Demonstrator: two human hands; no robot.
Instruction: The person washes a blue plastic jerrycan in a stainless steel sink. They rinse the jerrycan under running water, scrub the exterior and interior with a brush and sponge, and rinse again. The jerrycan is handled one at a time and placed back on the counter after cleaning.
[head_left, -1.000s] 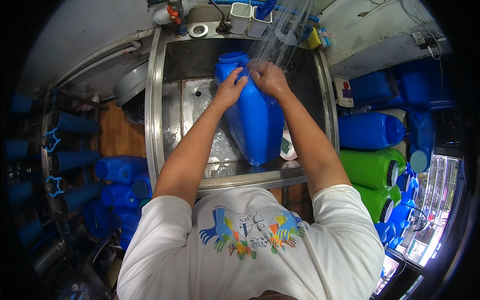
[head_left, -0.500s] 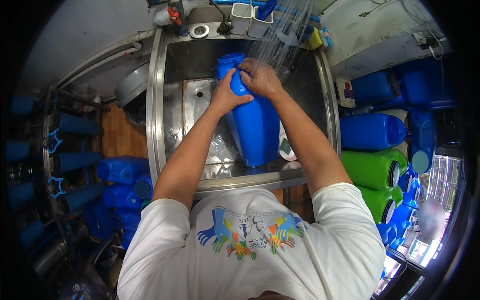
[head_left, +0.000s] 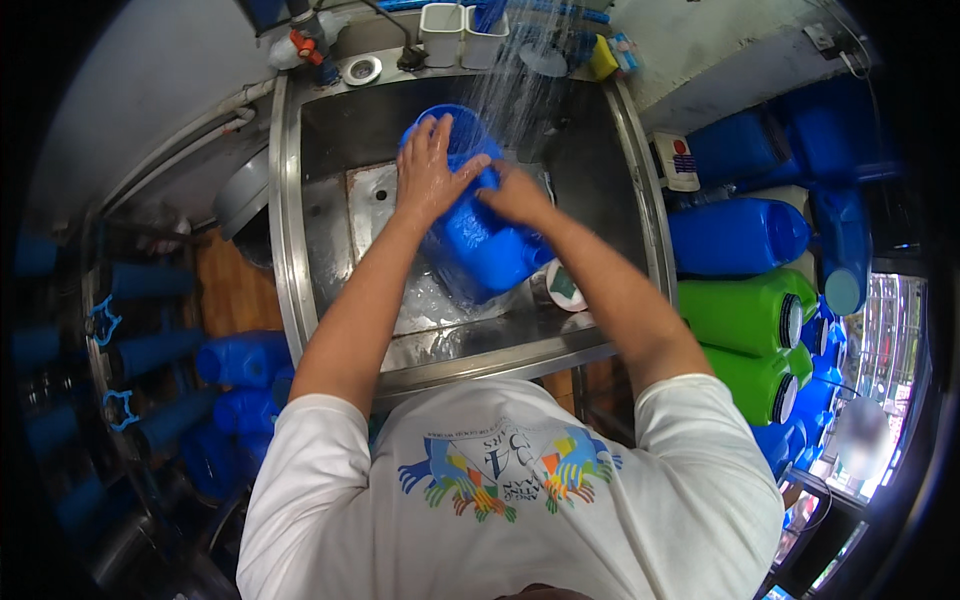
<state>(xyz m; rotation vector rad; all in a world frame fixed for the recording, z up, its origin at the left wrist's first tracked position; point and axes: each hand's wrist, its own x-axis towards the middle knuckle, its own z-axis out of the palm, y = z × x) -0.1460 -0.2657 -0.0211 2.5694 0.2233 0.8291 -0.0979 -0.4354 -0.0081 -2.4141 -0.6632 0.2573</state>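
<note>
A wet blue plastic jug [head_left: 470, 240] is tilted inside the steel sink, its short spout pointing toward my right forearm. My left hand [head_left: 430, 170] lies against the far part of the jug, fingers stretched out and thumb spread across it. The fingers of my right hand [head_left: 517, 195] are curled at the jug's upper right side, by what looks like its handle; their tips are partly hidden. Water from a shower head [head_left: 543, 58] falls in streams at the far side of the jug.
The steel sink [head_left: 640, 200] has a raised rim all round. A round white item [head_left: 566, 288] lies in its near right part. White containers [head_left: 442, 35] and a yellow sponge [head_left: 603, 57] line the back ledge. Green jugs [head_left: 740, 315] and blue jugs [head_left: 735, 235] are stacked at the right.
The jug has been turned, so its spout now lies near and right instead of at the far end. My left hand has moved farther up along it; my right hand has come nearer.
</note>
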